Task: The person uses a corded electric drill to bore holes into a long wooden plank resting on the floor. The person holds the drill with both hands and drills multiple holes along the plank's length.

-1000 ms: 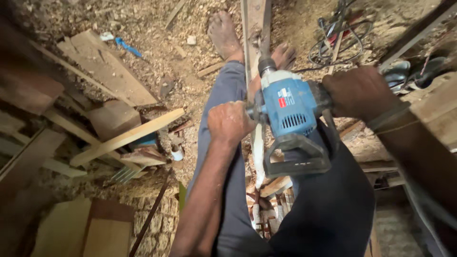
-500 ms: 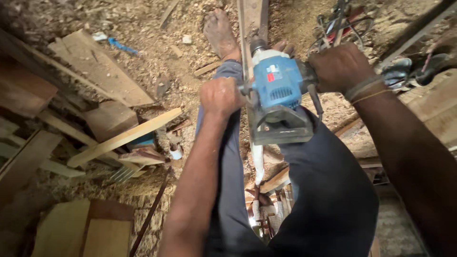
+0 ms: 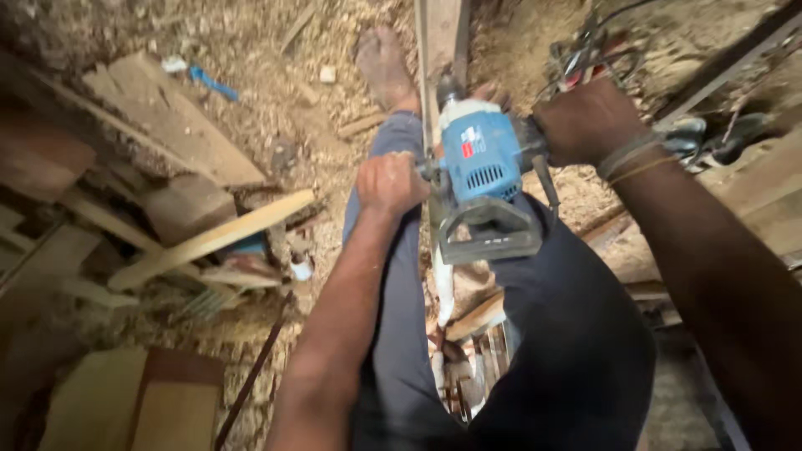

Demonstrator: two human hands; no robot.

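Obs., head view, all places referenced to the blue power tool [image 3: 483, 171]. Nearest the camera: both forearms reach forward over the person's dark-trousered legs. Left hand [image 3: 388, 182] sits just left of the tool, fingers clamped around its side handle. Right hand [image 3: 585, 121] sits at the tool's right, fist wrapped tight on the opposite grip; thin bands circle that wrist. The tool itself is between the two hands, over the legs, its grey handle loop [image 3: 489, 230] facing the camera and its nose end pointing away. Directly under and beyond the tool runs a narrow upright wooden plank [image 3: 439, 33], extending away toward the top edge; contact between tool nose and plank cannot be made out. Just left of the plank, beyond the tool, a bare foot [image 3: 384, 67] rests on sawdust-covered ground [image 3: 276, 108]. Well left of the tool: a pale wooden strip [image 3: 213, 238] lying aslant among offcut boards [image 3: 171, 121]. Farther left and beyond, a small blue object [image 3: 213, 83] on the sawdust.
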